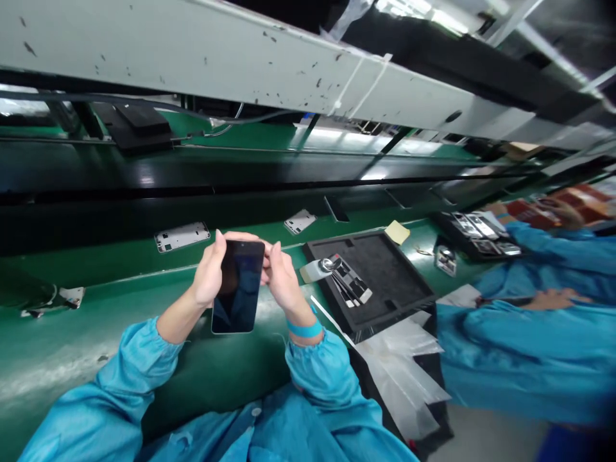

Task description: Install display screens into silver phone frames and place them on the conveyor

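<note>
A smartphone (237, 289) with a dark screen is held up in front of me, its lower end toward my body. My left hand (210, 273) grips its left edge, thumb along the side and fingers behind the top. On the other side my right hand (283, 276) closes on the upper right edge between thumb and fingers. The fingers behind the phone are partly hidden. A pale phone frame (181, 237) lies on the green bench just beyond my left hand. Right of my right hand stands a black foam tray (392, 273) holding a small stack of phone parts (351, 281).
A bottle with a metal top (315, 270) leans at the tray's left edge. Beyond lie another phone frame (300, 221) and a dark phone panel (335, 209). Translucent plastic sheets (402, 366) hang near the bench edge. A co-worker's blue sleeve (524, 340) occupies the right side.
</note>
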